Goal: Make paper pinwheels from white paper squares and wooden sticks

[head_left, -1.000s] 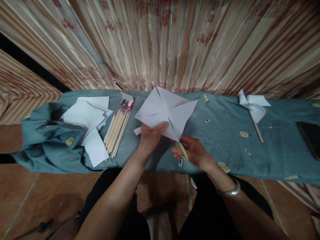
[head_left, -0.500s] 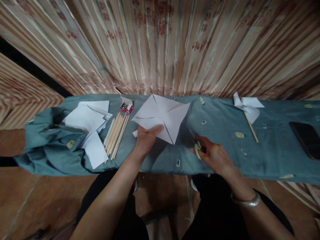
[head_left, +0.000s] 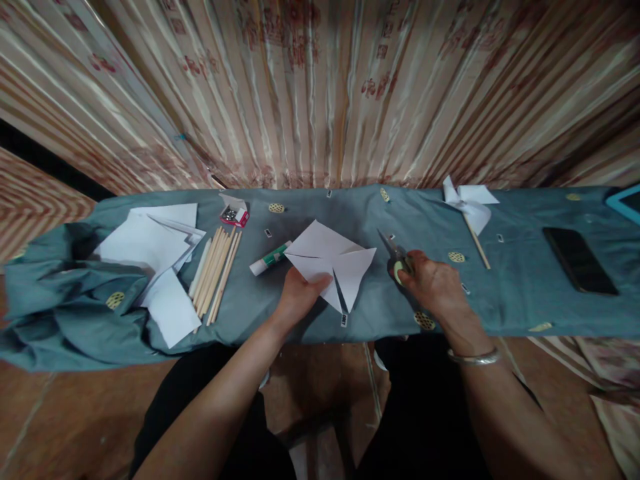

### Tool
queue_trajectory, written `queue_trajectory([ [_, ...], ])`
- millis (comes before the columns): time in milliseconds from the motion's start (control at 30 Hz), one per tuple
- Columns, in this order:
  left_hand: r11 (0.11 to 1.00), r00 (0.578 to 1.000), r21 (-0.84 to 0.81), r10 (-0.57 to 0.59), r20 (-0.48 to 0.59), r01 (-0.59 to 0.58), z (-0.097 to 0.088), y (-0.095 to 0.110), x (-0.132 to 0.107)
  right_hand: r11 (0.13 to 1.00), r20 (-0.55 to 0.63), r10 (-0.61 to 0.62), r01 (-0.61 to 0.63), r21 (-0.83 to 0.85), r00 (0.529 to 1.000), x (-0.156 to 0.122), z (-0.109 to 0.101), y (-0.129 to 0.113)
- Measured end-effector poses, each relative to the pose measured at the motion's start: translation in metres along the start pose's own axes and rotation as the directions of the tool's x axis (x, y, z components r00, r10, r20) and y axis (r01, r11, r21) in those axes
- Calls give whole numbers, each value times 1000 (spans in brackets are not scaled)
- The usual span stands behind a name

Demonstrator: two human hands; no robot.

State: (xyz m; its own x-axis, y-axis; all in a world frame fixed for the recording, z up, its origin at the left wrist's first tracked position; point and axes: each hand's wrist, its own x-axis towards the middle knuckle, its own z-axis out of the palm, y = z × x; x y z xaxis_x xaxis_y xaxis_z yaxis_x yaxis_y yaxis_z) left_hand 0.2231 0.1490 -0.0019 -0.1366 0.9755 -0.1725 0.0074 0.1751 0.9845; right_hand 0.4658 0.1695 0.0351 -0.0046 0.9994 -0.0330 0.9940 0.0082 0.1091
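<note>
My left hand (head_left: 299, 297) pinches the near-left edge of a white square of paper (head_left: 327, 253), thumb on top and fingers hidden beneath. Slits run from the paper's corners toward its middle, and the near one gapes. To the right, my right hand (head_left: 431, 280) is closed around the light green handles of a pair of scissors (head_left: 400, 263). Their blades point away and to the left, just above or on the cloth, apart from the paper. Partly under the paper's left corner lies a green and white glue stick (head_left: 270, 259).
Wooden sticks (head_left: 217, 270), white paper sheets (head_left: 150, 240) and a small red box of metal pins (head_left: 235, 212) lie on the left. A paper pinwheel on a stick (head_left: 475, 207), a black phone (head_left: 580, 260) and a blue-edged object (head_left: 627, 202) are on the right. Grey-green cloth (head_left: 310, 327) covers the table.
The paper in my left hand has come lower and nearer, uncovering the glue stick. My right hand still holds the scissors, whose blades show more clearly. The view has shifted to the right.
</note>
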Motion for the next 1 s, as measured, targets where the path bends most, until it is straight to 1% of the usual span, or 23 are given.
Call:
queue_trajectory([
  [100,999,998,44,-6,66,3,0,-3,-2,1000,-16,8,-8,-15,1000,4,1,2],
  [167,999,992,32,13,123,-17,-1,-5,-3,999,-10,19,-20,-33,1000,8,1,4],
  [233,999,987,12,45,157,-47,-4,-7,-3,998,-2,37,-37,-49,999,11,0,7],
  [300,996,987,24,79,140,-83,-12,-9,-3,997,1,50,-49,-53,999,13,0,10],
  [400,988,991,84,127,46,-130,-30,-8,-3,998,-8,51,-52,-37,999,15,1,14],
  [433,980,986,113,165,11,-166,-37,-6,-3,998,-11,51,-51,-28,999,16,2,15],
  [467,960,972,165,233,-16,-227,-43,-4,-3,999,-15,49,-50,-18,999,16,3,15],
  [500,917,946,251,324,-19,-309,-48,-2,-4,999,-19,44,-45,-8,999,17,4,16],
  [533,840,903,364,430,4,-402,-52,0,-5,999,-25,41,-41,0,999,18,5,17],
  [567,736,852,471,520,66,-486,-55,2,-5,999,-30,44,-44,8,999,18,7,17],
  [600,627,800,542,581,152,-559,-55,2,-6,998,-35,56,-55,13,998,19,8,18],
  [633,532,753,576,609,248,-621,-54,2,-7,997,-36,71,-70,18,997,20,9,18],
  [667,465,720,584,606,338,-665,-51,1,-8,996,-33,86,-86,22,996,20,9,19],
  [700,423,701,582,581,413,-694,-47,-1,-9,995,-27,101,-101,24,994,20,9,20],
  [733,402,695,581,545,469,-707,-43,-3,-10,994,-19,109,-108,24,994,20,9,20],
  [767,387,702,595,506,502,-705,-39,-6,-12,994,-11,106,-106,22,994,20,9,21],
  [800,375,718,619,468,516,-690,-35,-7,-13,995,-7,95,-95,20,995,19,8,21],
  [900,347,779,701,367,509,-622,-29,-9,-16,998,-19,59,-59,20,998,18,6,21],
  [1000,351,811,734,310,495,-582,-27,-8,-15,998,-33,60,-59,31,998,18,5,19],
])
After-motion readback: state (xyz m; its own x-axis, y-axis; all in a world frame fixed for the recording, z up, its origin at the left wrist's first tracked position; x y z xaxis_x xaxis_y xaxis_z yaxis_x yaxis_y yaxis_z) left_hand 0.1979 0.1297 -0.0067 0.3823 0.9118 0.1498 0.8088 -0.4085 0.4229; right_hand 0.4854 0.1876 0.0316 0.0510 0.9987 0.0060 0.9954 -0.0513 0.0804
